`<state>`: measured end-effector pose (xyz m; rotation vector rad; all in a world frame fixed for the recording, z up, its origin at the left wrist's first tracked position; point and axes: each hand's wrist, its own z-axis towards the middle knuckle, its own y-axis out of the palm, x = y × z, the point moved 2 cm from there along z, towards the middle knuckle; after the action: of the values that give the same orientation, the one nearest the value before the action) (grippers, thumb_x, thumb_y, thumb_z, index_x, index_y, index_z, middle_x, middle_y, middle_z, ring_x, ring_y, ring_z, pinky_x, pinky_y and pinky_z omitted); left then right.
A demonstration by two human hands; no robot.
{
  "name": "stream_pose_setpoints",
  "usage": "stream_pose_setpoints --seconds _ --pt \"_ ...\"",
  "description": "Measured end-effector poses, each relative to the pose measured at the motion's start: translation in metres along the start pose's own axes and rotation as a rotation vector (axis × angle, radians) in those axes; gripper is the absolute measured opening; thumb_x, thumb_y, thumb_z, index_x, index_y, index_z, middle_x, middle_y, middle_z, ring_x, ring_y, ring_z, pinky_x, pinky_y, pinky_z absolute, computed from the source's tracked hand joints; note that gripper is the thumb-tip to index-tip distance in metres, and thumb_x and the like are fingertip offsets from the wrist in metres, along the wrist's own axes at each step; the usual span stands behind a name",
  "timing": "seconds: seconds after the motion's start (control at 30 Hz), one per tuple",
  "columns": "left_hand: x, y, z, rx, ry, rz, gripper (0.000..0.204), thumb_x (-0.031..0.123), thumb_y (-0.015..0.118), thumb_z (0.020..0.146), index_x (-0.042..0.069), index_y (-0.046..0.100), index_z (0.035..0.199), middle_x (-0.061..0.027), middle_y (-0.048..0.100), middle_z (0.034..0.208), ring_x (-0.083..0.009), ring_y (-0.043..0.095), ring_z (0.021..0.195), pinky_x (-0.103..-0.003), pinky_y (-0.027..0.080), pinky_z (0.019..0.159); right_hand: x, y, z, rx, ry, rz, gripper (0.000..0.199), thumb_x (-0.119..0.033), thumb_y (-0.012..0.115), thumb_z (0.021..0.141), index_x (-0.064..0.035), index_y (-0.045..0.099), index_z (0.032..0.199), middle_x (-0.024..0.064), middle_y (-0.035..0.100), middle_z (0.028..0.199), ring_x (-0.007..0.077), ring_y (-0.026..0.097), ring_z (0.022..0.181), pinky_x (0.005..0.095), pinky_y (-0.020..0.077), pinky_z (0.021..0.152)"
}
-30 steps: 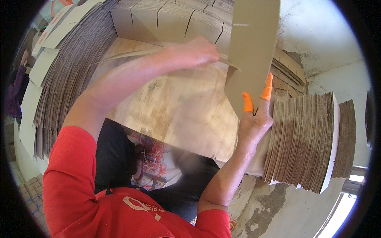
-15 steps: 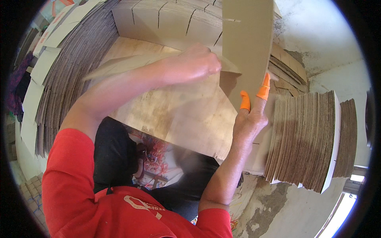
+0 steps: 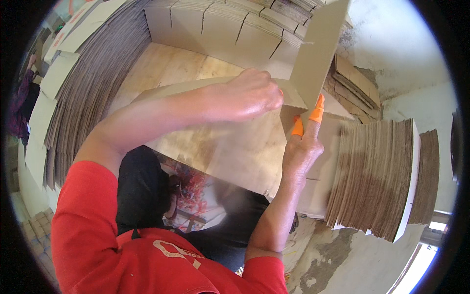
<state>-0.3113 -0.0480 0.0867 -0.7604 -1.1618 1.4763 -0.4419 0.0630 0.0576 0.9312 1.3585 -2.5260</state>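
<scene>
I hold a flat brown cardboard box blank in front of me over my lap. My left hand reaches across and presses down on its upper edge near a fold. My right hand, with orange rubber caps on two fingertips, pushes up against a tall flap that stands upright from the blank. Both hands grip the same piece of cardboard. I wear a red shirt and dark trousers.
Stacks of flat cardboard blanks surround me: a long leaning row at the left, folded pieces at the back, and a thick upright bundle at the right. A pale rough wall rises behind. A colourful patterned mat lies under my legs.
The blank has swung down toward me and my left hand has slid to the right along its upper edge. The upright flap has tilted over to the right.
</scene>
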Motion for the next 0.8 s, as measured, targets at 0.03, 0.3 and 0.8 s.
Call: stream_pose_setpoints --seconds 0.03,0.3,0.8 --pt "0.002 0.003 -0.001 0.056 0.039 -0.02 0.011 0.008 0.059 0.072 -0.001 0.062 0.077 -0.0179 0.063 0.075 -0.0348 0.064 0.077 -0.046 0.054 0.065 0.0 0.002 0.0 0.044 -0.007 0.024 0.071 0.011 0.057 0.083 -0.0161 0.035 0.146 0.0159 0.069 0.104 0.022 0.071 0.078 0.029 0.0548 0.06" --pt "-0.018 -0.019 0.007 -0.192 -0.27 -0.564 0.024 0.018 0.07 0.077 -0.002 0.063 0.088 -0.0148 0.063 0.075 -0.0322 0.063 0.069 -0.041 0.051 0.06 0.015 0.001 0.0 0.222 -0.04 -0.008 0.037 0.002 0.064 0.085 -0.0048 0.054 0.12 0.0178 0.069 0.1 0.027 0.071 0.077 0.0338 0.0564 0.063" --pt "-0.185 0.064 0.057 0.063 -0.37 0.512 0.041 0.009 0.069 0.077 0.006 0.051 0.113 -0.0091 0.054 0.106 -0.026 0.05 0.108 -0.042 0.046 0.087 0.014 0.005 -0.002 0.158 -0.043 0.153 0.045 0.007 0.06 0.088 -0.0074 0.053 0.13 0.0127 0.069 0.107 0.0147 0.068 0.085 0.0298 0.0574 0.073"
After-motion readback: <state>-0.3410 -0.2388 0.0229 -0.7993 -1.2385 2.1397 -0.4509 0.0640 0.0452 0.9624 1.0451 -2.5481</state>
